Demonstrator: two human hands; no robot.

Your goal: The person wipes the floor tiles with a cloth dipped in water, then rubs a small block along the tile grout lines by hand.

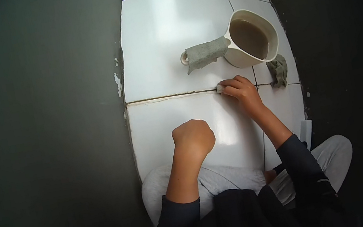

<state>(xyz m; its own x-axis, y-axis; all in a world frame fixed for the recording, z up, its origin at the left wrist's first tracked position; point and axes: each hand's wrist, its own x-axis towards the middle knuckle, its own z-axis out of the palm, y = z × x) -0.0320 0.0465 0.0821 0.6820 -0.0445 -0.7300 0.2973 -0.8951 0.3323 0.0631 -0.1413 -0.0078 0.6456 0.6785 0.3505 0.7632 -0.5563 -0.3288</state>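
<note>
My right hand [242, 90] pinches a small pale, greyish-white piece [220, 88] between thumb and fingertips. The piece touches the dark joint [178, 95] between two white floor tiles; its kind is too small to make out. Closer to my body, my left hand [194, 136] is curled into a fist above the lower tile [160, 132], back of the hand upward. Whatever the fist holds, if anything, is hidden. Beyond my right hand stands a cream dipper [239, 58] with murky brown liquid inside. A grey-green cloth [206, 53] is draped over its handle.
A second crumpled grey-green cloth [278, 70] lies right of the dipper. Dark grey walls [49, 136] flank the narrow tiled strip on both sides. My folded legs [335, 159] in light trousers lie nearest, with a white flat object [307, 134] beside the right knee.
</note>
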